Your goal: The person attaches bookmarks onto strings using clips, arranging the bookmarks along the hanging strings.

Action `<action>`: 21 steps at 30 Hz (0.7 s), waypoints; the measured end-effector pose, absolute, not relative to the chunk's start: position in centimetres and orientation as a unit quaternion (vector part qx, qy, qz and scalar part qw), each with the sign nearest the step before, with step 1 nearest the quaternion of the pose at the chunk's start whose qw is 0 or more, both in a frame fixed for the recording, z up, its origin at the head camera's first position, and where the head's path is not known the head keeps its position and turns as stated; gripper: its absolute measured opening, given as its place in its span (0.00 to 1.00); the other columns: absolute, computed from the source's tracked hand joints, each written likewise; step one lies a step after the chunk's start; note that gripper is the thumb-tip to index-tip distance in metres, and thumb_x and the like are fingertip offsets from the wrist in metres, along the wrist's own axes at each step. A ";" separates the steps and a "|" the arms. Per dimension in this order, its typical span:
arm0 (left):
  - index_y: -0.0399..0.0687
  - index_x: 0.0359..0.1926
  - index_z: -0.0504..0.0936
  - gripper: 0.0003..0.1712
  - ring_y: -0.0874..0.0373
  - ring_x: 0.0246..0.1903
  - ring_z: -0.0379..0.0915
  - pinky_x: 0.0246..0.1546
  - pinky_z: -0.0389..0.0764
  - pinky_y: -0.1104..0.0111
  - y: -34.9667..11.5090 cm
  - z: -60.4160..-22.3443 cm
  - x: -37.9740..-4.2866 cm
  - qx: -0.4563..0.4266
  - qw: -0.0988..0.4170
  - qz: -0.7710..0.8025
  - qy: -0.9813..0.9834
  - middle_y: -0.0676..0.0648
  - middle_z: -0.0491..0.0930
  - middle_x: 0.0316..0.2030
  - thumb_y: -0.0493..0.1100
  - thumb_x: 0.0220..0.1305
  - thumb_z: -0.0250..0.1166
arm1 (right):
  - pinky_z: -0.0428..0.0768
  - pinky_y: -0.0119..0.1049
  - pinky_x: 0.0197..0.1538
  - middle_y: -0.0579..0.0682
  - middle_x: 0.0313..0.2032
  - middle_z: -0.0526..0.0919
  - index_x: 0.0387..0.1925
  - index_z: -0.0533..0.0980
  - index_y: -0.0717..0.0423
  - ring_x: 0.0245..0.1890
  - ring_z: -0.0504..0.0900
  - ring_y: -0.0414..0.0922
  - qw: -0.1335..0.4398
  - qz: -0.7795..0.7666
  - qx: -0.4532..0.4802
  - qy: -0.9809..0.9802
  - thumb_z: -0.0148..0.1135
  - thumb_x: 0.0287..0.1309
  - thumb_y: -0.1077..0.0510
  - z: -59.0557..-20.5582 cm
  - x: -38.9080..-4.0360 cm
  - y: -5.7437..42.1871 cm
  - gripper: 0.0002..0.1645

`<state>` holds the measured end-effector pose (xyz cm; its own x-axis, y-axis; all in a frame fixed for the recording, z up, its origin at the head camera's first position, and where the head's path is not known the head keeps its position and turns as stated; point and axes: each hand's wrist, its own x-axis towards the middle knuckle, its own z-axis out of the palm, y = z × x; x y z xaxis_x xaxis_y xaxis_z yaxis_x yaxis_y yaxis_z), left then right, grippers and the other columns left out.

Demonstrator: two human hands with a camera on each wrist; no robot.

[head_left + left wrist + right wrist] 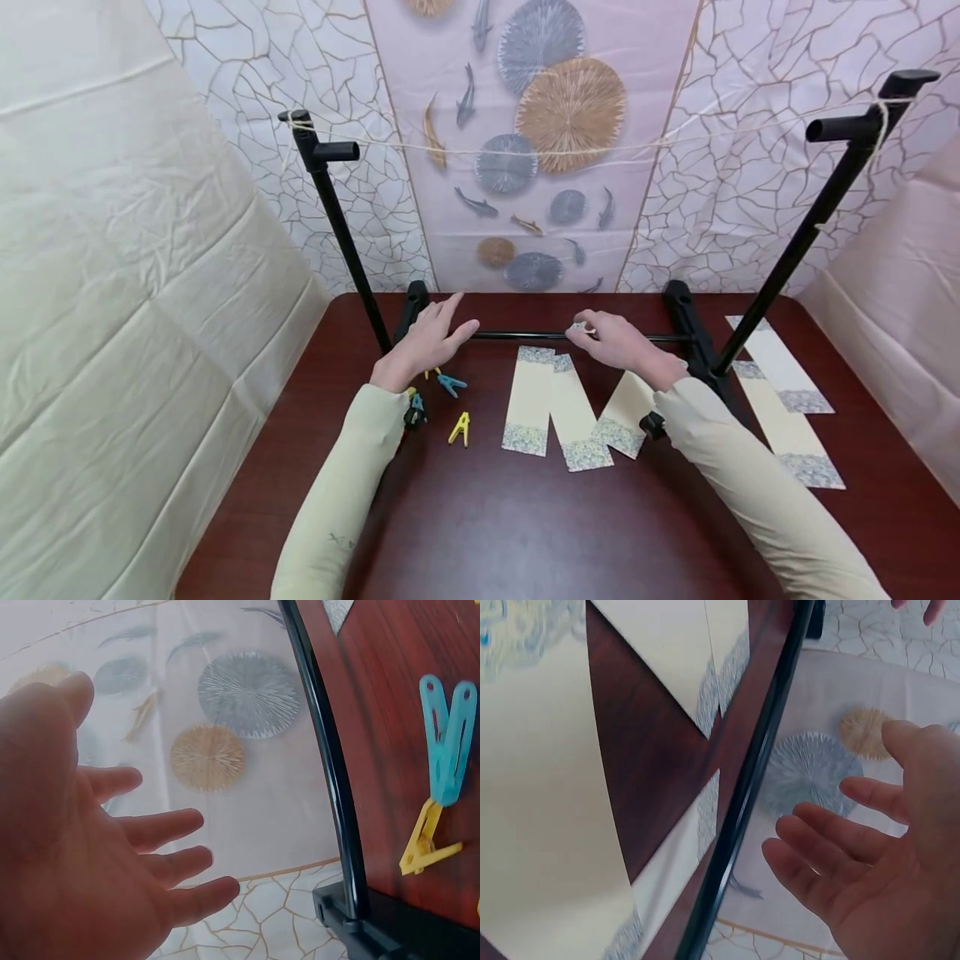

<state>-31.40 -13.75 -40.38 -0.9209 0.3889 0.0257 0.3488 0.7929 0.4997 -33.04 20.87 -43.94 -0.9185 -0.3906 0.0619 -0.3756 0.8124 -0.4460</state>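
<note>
My left hand (431, 333) is held out over the back left of the table, fingers extended and nothing in it. In the left wrist view, a blue clothespin (448, 742) and a yellow clothespin (427, 844) lie beyond the bar. Another yellow clothespin (461, 429) lies nearer the front; others are partly hidden by my left wrist. My right hand (615, 340) hovers at the back, its fingers loosely bent and apart in the right wrist view. Below and left of it lie a cream card (528, 400) and a second card (576, 412). My right forearm partly covers a third card (622, 417).
A black frame stands on the table, with a left post (341, 242), a right post (802, 242) and a low crossbar (510, 335). A thin string (450, 151) spans its tops. Two more cards, one white (780, 367) and one cream (783, 425), lie by the right post.
</note>
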 end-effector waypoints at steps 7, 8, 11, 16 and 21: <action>0.56 0.78 0.44 0.44 0.43 0.76 0.43 0.72 0.52 0.43 -14.2 -41.6 -29.4 0.189 0.049 0.261 0.945 0.42 0.53 0.75 0.69 0.71 0.44 | 0.76 0.55 0.55 0.64 0.58 0.77 0.63 0.69 0.64 0.56 0.78 0.59 0.042 -0.232 -0.198 0.951 0.49 0.71 0.41 -44.5 -32.4 18.9 0.34; 0.56 0.78 0.45 0.43 0.43 0.76 0.44 0.72 0.53 0.43 -14.1 -41.7 -29.1 0.189 0.050 0.260 0.946 0.42 0.53 0.75 0.69 0.72 0.44 | 0.76 0.56 0.56 0.64 0.59 0.77 0.63 0.69 0.65 0.56 0.78 0.59 0.045 -0.231 -0.195 0.952 0.50 0.71 0.41 -44.7 -32.3 18.7 0.34; 0.55 0.78 0.45 0.43 0.41 0.75 0.45 0.71 0.54 0.43 -13.9 -42.2 -28.5 0.192 0.050 0.263 0.944 0.41 0.53 0.75 0.69 0.72 0.44 | 0.77 0.55 0.56 0.64 0.58 0.78 0.64 0.69 0.66 0.56 0.79 0.59 0.052 -0.220 -0.184 0.956 0.50 0.71 0.43 -45.3 -32.2 18.1 0.33; 0.57 0.78 0.46 0.43 0.42 0.75 0.46 0.71 0.56 0.44 -13.6 -43.1 -27.7 0.190 0.059 0.265 0.943 0.42 0.53 0.75 0.70 0.71 0.43 | 0.79 0.52 0.51 0.61 0.53 0.82 0.64 0.69 0.63 0.45 0.84 0.53 0.070 -0.212 -0.168 0.960 0.49 0.72 0.44 -46.4 -32.2 17.5 0.32; 0.57 0.78 0.47 0.45 0.44 0.75 0.50 0.71 0.58 0.46 -13.3 -43.8 -26.8 0.188 0.078 0.258 0.945 0.42 0.54 0.75 0.72 0.69 0.44 | 0.78 0.53 0.53 0.60 0.56 0.80 0.69 0.63 0.60 0.44 0.84 0.52 0.106 -0.214 -0.164 0.957 0.48 0.71 0.41 -47.1 -32.2 17.0 0.36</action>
